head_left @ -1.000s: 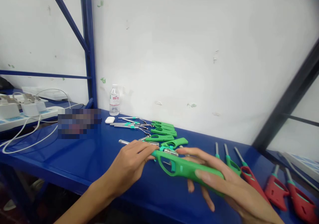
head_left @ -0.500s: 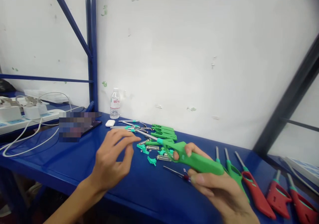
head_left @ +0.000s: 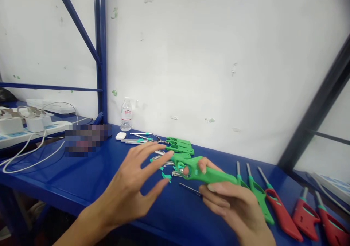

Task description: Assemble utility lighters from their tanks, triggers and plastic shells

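A green long-nosed lighter (head_left: 216, 175) is held above the table in my right hand (head_left: 232, 202), its metal tube pointing left. My left hand (head_left: 136, 184) has its thumb and fingers apart, close to the front end of that lighter; its fingers hide part of the tube. Below and behind lie green casing halves (head_left: 179, 148), metal tubes (head_left: 133, 141), small teal plastic pieces (head_left: 166, 176) and silvery cylinders, partly covered by my hands. A thin screwdriver (head_left: 188, 188) lies under the lighter, its handle end hidden by my right hand.
To the right are another green lighter (head_left: 258, 193) and several red lighters (head_left: 283, 213). At the back stand a water bottle (head_left: 126, 114) and a white earbud case (head_left: 120, 136). A power strip (head_left: 58, 125) with chargers and white cables occupies the left. A blue post (head_left: 101, 56) rises behind.
My left hand has moved right, to the lighter's front end, and its thumb and fingers have spread wider. The lighter in my right hand has shifted slightly left.
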`<action>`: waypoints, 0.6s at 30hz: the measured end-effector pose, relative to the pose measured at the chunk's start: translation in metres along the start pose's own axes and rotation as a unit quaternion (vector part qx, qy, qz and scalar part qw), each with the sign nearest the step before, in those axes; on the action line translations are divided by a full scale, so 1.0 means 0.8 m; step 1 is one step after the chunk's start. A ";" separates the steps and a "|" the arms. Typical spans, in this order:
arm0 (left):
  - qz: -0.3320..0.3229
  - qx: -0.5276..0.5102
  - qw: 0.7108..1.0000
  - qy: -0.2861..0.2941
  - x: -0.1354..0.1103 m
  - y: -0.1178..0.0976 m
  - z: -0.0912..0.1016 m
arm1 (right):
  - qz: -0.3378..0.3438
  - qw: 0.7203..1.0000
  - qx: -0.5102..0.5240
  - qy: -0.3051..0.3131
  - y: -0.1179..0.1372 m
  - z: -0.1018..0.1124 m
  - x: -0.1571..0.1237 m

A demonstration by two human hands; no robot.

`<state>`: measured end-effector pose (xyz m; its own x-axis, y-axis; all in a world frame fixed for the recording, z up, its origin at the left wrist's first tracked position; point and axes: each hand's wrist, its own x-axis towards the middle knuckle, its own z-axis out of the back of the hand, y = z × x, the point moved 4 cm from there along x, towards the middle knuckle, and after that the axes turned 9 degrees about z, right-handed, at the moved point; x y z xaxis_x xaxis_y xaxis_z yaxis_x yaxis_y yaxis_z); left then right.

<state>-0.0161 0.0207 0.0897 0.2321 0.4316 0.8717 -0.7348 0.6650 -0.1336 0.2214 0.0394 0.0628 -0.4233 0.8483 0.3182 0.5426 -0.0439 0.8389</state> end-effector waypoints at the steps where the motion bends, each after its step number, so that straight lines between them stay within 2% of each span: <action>1: -0.014 0.004 0.999 0.034 -0.003 -0.006 -0.008 | -0.009 1.000 0.026 0.014 -0.004 -0.005 0.003; 3: -0.033 0.010 0.996 0.078 -0.007 -0.011 -0.021 | -0.025 0.996 0.067 0.045 -0.011 -0.015 0.010; 6: -0.055 0.016 0.994 0.090 -0.009 -0.008 -0.029 | -0.041 0.996 0.047 0.062 -0.018 -0.023 0.016; 9: -0.079 0.043 0.994 0.070 -0.008 0.000 -0.027 | -0.029 0.992 -0.120 0.002 -0.016 -0.013 0.017; 11: -0.089 0.057 0.993 0.056 -0.007 0.004 -0.023 | -0.026 0.966 -0.254 -0.047 -0.012 -0.003 0.015; 13: -0.091 0.061 0.992 0.058 -0.008 0.007 -0.022 | -0.026 0.936 -0.344 -0.063 -0.008 0.004 0.013; 15: -0.090 0.054 0.992 0.063 -0.009 0.009 -0.022 | -0.016 0.921 -0.385 -0.059 -0.004 0.006 0.013; 18: -0.087 0.044 0.993 0.068 -0.012 0.010 -0.025 | -0.006 0.916 -0.399 -0.047 -0.001 0.005 0.014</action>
<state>-0.0112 0.0339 0.0711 0.4396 0.3966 0.8059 -0.7279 0.6830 0.0610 0.2190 0.0505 0.0640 -0.3404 0.8914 0.2991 -0.1799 -0.3740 0.9098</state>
